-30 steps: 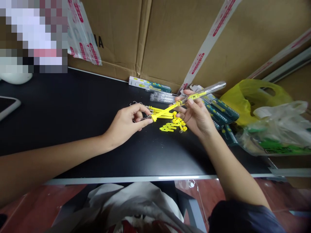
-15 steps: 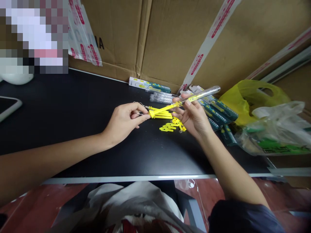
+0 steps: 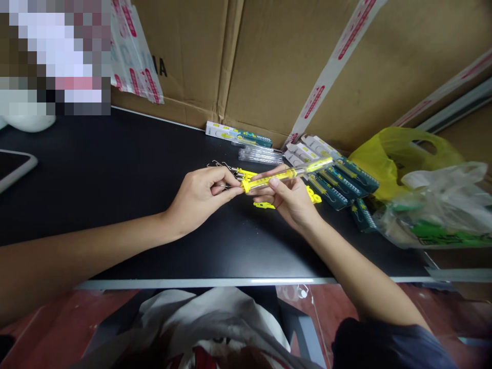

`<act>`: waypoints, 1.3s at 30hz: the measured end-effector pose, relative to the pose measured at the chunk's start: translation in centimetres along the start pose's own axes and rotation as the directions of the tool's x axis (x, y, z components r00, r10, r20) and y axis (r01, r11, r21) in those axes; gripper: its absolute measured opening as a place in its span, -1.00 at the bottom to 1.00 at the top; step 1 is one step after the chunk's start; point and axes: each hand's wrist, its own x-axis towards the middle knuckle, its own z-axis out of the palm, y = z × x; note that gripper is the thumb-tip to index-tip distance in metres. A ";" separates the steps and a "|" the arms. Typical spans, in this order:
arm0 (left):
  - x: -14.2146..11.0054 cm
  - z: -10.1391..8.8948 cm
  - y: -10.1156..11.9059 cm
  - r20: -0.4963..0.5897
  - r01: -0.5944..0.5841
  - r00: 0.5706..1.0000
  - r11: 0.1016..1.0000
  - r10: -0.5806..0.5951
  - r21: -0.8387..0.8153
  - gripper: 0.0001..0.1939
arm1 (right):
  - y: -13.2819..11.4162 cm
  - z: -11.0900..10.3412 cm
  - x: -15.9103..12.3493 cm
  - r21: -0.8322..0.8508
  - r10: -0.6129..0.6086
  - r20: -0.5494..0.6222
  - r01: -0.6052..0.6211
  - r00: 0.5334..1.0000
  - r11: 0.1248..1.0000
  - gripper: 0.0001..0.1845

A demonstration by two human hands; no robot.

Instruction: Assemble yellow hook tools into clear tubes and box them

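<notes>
A tubular spring scale, with a yellow inner rod inside a clear tube (image 3: 302,171), is held slanting between both hands above the table. My left hand (image 3: 205,200) pinches the hook end, right beside the yellow end collar (image 3: 246,185); its fingertips hide most of the hook. My right hand (image 3: 294,202) is closed around the clear tube, thumb on top, and the tube's near end is close to the collar. Behind and under the hands lie yellow rods with metal hooks (image 3: 223,165) and small yellow flat pieces (image 3: 264,205), partly covered by my right hand.
Several clear tubes (image 3: 260,154) lie behind the hands, near a printed box (image 3: 238,134). More green-and-white boxes (image 3: 338,177) are piled to the right, beside a yellow plastic bag (image 3: 384,154) and a clear bag (image 3: 449,205). A large cardboard box (image 3: 277,61) stands along the back edge.
My right hand has moved left and slid the clear tube along the yellow rod until its end is near the collar. My left hand keeps its pinch, almost in place.
</notes>
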 end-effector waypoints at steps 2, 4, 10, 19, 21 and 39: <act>0.0 0.0 0.0 -0.015 -0.054 0.998 0.998 0.054 0.017 -0.89 | 0.2 0.1 -0.1 0.006 -0.003 0.003 0.003 1.000 1.000 -0.64; 0.1 0.0 0.0 -0.020 -0.109 0.994 0.993 0.110 0.041 -0.92 | 0.4 0.1 -0.1 0.006 -0.005 -0.010 0.005 1.000 1.000 -0.63; 0.1 0.0 0.2 -0.004 -0.184 0.983 0.978 0.186 0.093 -0.93 | 0.6 0.3 -0.2 0.006 0.013 -0.014 -0.013 1.000 1.000 -0.64; -0.4 -0.2 0.5 0.077 -0.196 0.980 0.969 0.186 0.152 -0.92 | 1.5 0.5 -0.5 0.055 0.060 -0.008 -0.059 0.998 0.997 -0.63; -0.5 -0.2 0.6 0.099 -0.196 0.978 0.967 0.181 0.164 -0.91 | 1.7 0.6 -0.5 0.068 0.077 -0.002 -0.077 0.997 0.995 -0.64; -1.0 1.1 0.4 0.464 0.485 0.820 0.837 -0.335 -0.254 -0.84 | 1.9 0.3 0.1 -0.030 0.080 -0.036 -0.081 0.996 0.996 -0.62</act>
